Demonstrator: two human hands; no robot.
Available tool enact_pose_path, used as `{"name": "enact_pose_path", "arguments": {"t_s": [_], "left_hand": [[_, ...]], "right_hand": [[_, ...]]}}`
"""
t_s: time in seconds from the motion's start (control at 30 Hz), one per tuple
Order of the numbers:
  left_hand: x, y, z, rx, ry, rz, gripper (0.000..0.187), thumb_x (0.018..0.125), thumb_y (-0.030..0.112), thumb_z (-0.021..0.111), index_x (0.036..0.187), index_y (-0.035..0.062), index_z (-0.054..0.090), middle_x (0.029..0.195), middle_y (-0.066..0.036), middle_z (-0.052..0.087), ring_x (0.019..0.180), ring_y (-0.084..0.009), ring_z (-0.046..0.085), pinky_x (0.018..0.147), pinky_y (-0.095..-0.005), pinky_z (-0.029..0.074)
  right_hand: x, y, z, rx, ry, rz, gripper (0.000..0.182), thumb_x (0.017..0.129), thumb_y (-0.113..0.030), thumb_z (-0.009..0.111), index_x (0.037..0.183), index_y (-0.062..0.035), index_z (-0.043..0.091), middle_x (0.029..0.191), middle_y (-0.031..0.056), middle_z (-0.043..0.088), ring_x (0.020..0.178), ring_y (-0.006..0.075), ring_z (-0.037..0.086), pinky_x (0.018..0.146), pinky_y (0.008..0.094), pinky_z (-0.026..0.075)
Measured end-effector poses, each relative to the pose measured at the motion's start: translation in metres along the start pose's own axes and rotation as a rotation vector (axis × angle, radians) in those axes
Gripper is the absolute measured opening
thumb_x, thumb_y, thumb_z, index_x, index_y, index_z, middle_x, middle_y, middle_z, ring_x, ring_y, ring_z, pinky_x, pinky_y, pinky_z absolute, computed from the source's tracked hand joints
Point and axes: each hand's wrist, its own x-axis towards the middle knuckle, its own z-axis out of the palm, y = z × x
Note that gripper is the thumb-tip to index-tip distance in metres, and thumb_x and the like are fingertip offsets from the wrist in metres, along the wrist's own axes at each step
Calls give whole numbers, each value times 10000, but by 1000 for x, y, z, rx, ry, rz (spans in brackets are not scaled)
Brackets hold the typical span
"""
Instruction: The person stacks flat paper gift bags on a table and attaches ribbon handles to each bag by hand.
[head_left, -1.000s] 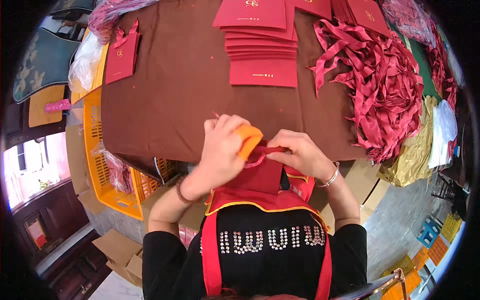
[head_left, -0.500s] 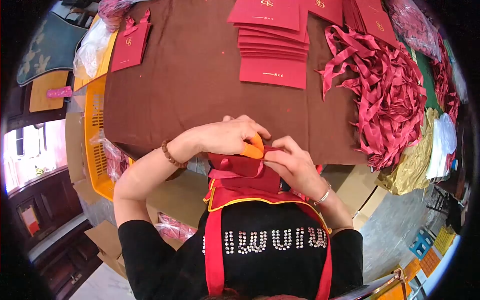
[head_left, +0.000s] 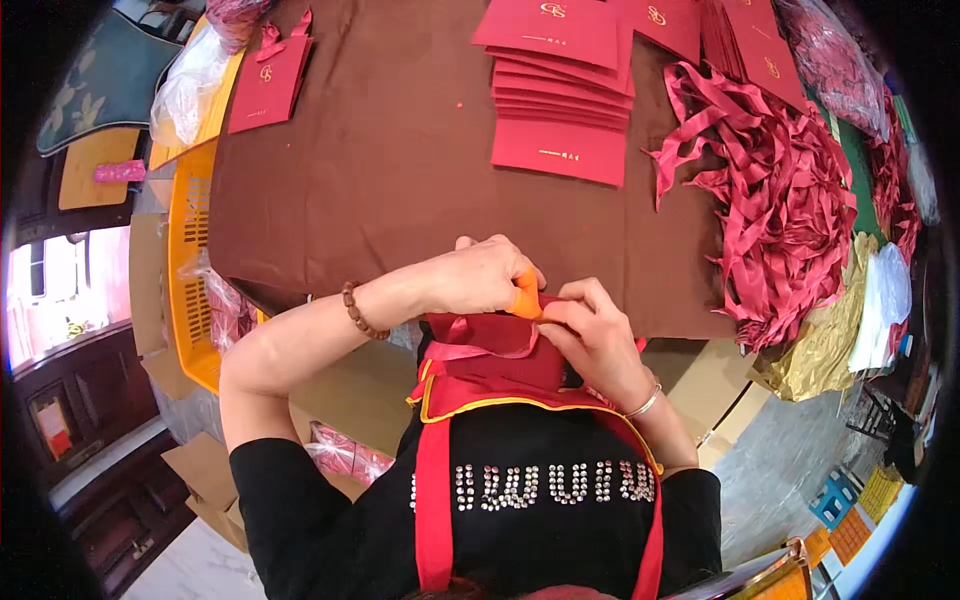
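Clearly, our left hand (head_left: 485, 280) and right hand (head_left: 592, 332) pinch the bag's (head_left: 497, 329) rim, just off the near edge of the bench (head_left: 400, 200). We judge it light and stiffish, its ribbon (head_left: 475, 351) soft, slippery; the rim suits gripping.

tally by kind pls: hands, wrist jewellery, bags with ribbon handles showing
Hands: 2 (left hand, right hand)
Beaded bracelet: 1
Metal bangle: 1
Bags with ribbon handles showing: 2 (held bag, far-left bag)
Total: 6
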Motion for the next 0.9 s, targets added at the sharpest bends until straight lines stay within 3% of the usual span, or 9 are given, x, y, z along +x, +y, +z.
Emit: {"name": "enact_pose_path", "arguments": {"t_s": [0.1,0.17,0.5,0.7,0.9], "left_hand": [[4,-7,8,-38,88,59,165,794,176,608,871,50,681,1190,-69,604,1209,-258,414,1035,-443,217],[7,-14,13,-87,167,147,136,798,156,599,843,47,669,1187,-61,601,1196,-262,422,1044,-453,203],[2,-3,11,34,248,218,116,786,165,596,801,62,647,1123,-46,604,1142,-242,449,963,-431,240],[7,-9,14,89,289,211,99,770,148,595,766,57,634,1101,-53,602,1132,-241,447,944,-418,245],[7,-13,17,120,310,276,80,769,136,595,763,65,632,1114,-56,584,1129,-240,441,946,-415,248]], "right_hand": [[1,3,-1,35,7,74,162,736,-31,703,878,-20,627,855,76,546,639,159,532,582,272,443],[0,10,-5,158,-91,65,153,778,-61,673,913,-25,609,839,108,584,740,255,599,616,325,478],[6,12,-14,240,-218,114,117,804,-56,653,901,-14,601,796,130,598,688,266,599,603,321,467],[7,16,-8,152,-206,8,125,808,-67,654,907,-14,598,802,135,603,700,273,607,615,333,475],[10,12,-6,210,-175,152,133,809,-72,651,925,-19,614,802,133,616,701,273,614,629,326,485]]}}
